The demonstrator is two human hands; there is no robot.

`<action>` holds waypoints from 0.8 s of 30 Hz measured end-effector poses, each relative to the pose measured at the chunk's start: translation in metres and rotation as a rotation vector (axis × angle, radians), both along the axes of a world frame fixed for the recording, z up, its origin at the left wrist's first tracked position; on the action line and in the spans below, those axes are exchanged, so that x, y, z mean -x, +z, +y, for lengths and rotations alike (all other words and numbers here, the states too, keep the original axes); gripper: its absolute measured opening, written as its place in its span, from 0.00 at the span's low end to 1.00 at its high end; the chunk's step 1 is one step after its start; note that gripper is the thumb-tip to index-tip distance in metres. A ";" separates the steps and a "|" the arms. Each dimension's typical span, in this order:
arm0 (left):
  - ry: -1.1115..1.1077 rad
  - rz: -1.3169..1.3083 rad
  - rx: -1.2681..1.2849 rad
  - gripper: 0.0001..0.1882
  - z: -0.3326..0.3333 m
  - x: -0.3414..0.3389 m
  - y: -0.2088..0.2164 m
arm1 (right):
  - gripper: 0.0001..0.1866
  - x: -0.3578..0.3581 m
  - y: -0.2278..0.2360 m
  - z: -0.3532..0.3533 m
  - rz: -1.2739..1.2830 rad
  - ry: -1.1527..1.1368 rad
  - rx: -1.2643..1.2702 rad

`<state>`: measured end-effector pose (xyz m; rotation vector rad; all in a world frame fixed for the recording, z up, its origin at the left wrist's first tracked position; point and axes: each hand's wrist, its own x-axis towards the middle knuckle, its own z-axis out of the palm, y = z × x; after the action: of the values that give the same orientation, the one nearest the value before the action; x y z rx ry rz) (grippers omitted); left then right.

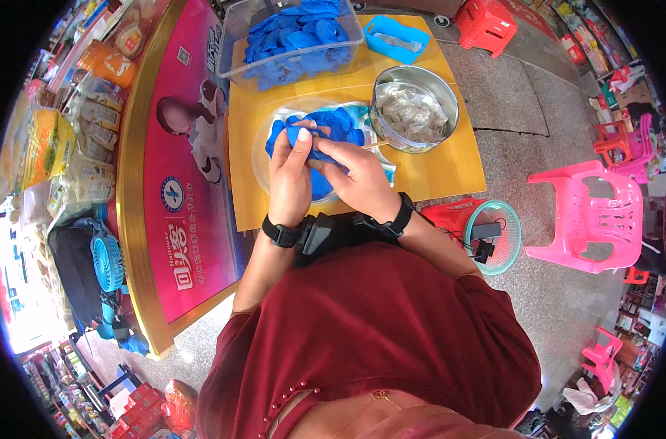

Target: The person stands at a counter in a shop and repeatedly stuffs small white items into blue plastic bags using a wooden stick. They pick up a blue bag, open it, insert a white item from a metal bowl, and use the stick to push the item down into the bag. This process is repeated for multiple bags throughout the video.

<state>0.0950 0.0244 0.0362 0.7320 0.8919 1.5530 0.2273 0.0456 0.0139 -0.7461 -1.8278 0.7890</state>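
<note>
Two hands, our left hand (292,179) and right hand (363,177), pinch a soft bright-blue piece (294,133) between their fingers, above a round pale dish (260,157) of blue pieces (338,126). Just right of it, we have a round silver metal tin (419,146) on the yellow table (457,172).

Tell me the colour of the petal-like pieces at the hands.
The petal-like pieces are bright blue, shown best in the head view.

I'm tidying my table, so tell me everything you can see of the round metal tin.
The round tin looks like shiny metal, open-topped with a thin rim. It stands upright on the yellow table, beyond and right of the right hand, which does not touch it. Crumpled, translucent material lies inside.
</note>
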 end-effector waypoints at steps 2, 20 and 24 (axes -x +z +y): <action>-0.009 0.041 0.042 0.08 0.000 0.004 -0.002 | 0.18 -0.004 0.003 0.005 0.062 0.025 0.017; 0.114 1.159 -0.522 0.12 -0.012 0.007 0.012 | 0.08 -0.025 0.007 0.012 0.307 -0.002 0.385; 0.084 1.210 -0.515 0.12 -0.013 0.008 0.015 | 0.08 -0.024 0.009 0.011 0.368 0.034 0.447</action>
<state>0.0871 0.0116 0.0512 2.1408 1.3717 1.3338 0.2512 0.0563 0.0232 -0.7863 -1.3500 1.2899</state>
